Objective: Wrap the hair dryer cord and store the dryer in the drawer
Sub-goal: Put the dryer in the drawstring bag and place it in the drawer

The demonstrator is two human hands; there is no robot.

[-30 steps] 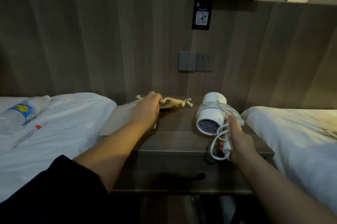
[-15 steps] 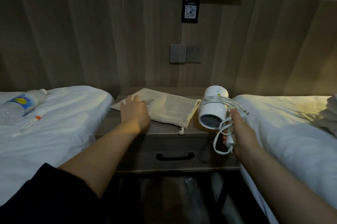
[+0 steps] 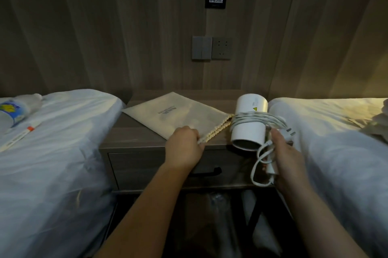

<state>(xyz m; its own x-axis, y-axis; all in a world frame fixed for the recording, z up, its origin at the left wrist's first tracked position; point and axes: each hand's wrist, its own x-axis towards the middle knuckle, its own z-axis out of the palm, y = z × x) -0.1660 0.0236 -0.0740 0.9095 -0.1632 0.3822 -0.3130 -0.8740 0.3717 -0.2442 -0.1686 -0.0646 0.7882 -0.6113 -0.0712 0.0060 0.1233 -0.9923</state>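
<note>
A white hair dryer (image 3: pixel 249 123) is held over the right end of the nightstand (image 3: pixel 134 138), its white cord (image 3: pixel 260 120) wound around the barrel with loose loops and the plug hanging beside it. My right hand (image 3: pixel 288 159) is closed on the dryer's handle and cord. A beige drawstring bag (image 3: pixel 176 117) lies flat on the nightstand top. My left hand (image 3: pixel 184 148) pinches the bag's gathered opening at its near corner. The drawer (image 3: pixel 147 167) under the top is closed, and its black handle (image 3: pixel 207 172) shows just past my left wrist.
White beds (image 3: pixel 52 152) flank the nightstand on both sides. A water bottle (image 3: pixel 12 110) and a pen (image 3: pixel 21 134) lie on the left bed. A wall switch and socket (image 3: pixel 212 48) sit on the wooden headboard panel above. The floor below is dark.
My left hand slid from the bag's far left side to its near gathered opening and closed on it. The dryer stayed in my right hand, now tilted more nose-down. The view dipped lower.
</note>
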